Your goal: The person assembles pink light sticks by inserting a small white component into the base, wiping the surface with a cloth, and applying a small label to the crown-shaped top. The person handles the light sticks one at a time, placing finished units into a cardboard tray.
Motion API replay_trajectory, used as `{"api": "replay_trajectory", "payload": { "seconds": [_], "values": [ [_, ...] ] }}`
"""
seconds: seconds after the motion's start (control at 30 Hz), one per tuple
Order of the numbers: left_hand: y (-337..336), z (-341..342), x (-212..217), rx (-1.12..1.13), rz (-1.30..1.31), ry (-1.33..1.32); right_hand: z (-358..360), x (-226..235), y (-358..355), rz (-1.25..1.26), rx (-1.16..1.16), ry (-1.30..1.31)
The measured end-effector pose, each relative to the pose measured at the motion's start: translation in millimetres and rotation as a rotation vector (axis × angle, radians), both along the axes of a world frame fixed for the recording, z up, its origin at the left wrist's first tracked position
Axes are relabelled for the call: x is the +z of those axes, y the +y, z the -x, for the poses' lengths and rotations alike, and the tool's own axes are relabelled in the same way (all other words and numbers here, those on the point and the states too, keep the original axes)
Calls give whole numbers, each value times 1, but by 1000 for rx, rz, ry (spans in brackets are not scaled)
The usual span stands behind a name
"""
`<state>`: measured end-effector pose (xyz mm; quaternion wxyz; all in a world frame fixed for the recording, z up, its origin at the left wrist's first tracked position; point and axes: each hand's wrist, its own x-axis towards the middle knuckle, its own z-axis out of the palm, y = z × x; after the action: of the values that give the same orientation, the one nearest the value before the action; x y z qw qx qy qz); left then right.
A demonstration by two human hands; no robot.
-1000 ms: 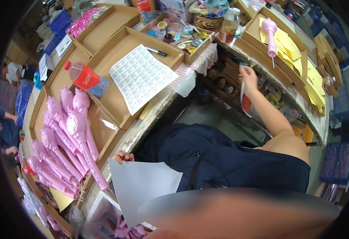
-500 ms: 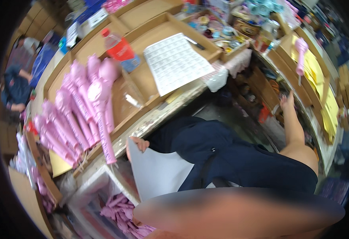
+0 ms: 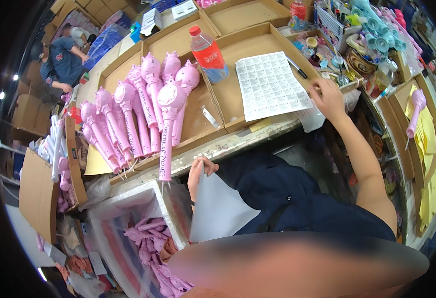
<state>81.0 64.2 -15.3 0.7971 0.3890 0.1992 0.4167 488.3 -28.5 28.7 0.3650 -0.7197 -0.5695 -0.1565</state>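
Note:
My left hand (image 3: pixel 201 175) grips the upper edge of a blank white sheet (image 3: pixel 223 206), which hangs bent in front of my dark clothing. My right hand (image 3: pixel 328 99) is over the front right of a shallow cardboard tray, beside a sheet of printed labels (image 3: pixel 273 85); its fingers are loosely bent and apart, with nothing visible in them. A black pen (image 3: pixel 297 67) lies just beyond that hand. Left of the labels, several pink wands (image 3: pixel 169 107) with rounded animal-like heads lie fanned out, their handle ends at the table edge.
A red-capped bottle (image 3: pixel 210 57) stands in the cardboard tray (image 3: pixel 218 107). Below left, a plastic-lined box (image 3: pixel 164 203) holds pink parts. At right are yellow sheets (image 3: pixel 429 144) and another pink wand (image 3: pixel 416 113). Another person (image 3: pixel 61 59) works at the far left.
My right hand has come from low at the right up to the tray, beside the label sheet. My left hand still holds the white sheet. The whole view has shifted.

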Motion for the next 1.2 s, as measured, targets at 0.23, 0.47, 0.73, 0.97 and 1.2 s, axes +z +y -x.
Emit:
{"api": "replay_trajectory", "payload": {
  "seconds": [0.23,0.47,0.73,0.97,1.2],
  "values": [
    [9,-24,44,170,18,237,-31,-28,120,544,-28,316],
    [82,-101,72,35,-1,333,-79,-13,92,42,237,838],
    [187,-267,35,71,-57,417,-152,45,-61,-622,-222,805],
    [190,-312,27,677,-879,1098,-130,29,-103,-654,-45,953],
    [106,-259,17,-766,-1269,1315,-105,34,-82,-624,8,1016]
  ]
}}
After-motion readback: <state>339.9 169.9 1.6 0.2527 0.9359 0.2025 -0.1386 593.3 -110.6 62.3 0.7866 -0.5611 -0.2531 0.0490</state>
